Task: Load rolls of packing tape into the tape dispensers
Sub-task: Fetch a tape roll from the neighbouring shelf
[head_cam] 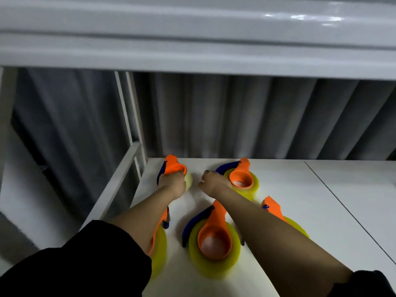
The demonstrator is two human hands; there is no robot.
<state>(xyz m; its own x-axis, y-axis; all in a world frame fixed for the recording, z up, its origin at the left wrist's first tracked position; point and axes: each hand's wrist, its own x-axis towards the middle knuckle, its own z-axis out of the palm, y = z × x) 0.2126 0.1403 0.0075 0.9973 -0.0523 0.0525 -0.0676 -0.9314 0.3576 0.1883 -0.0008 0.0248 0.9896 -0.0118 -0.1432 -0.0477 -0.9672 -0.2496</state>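
Several orange tape dispensers with yellowish tape rolls lie on a white table (321, 185). My left hand (174, 183) grips the far-left dispenser (173, 166) round its orange hub, hiding most of its pale roll (189, 180). My right hand (211, 181) is curled beside the far-right dispenser (243, 179), against its blue guard; whether it holds anything is hidden. A loaded dispenser (214, 241) lies between my forearms. Another dispenser (159, 241) is half hidden under my left forearm, and one more (275, 210) under my right.
A white metal frame rail (120, 179) borders the table's left edge, with a drop beyond it. A white shelf (192, 52) hangs overhead. Grey corrugated panelling (257, 116) closes the back. A seam (342, 207) runs across the table's right part.
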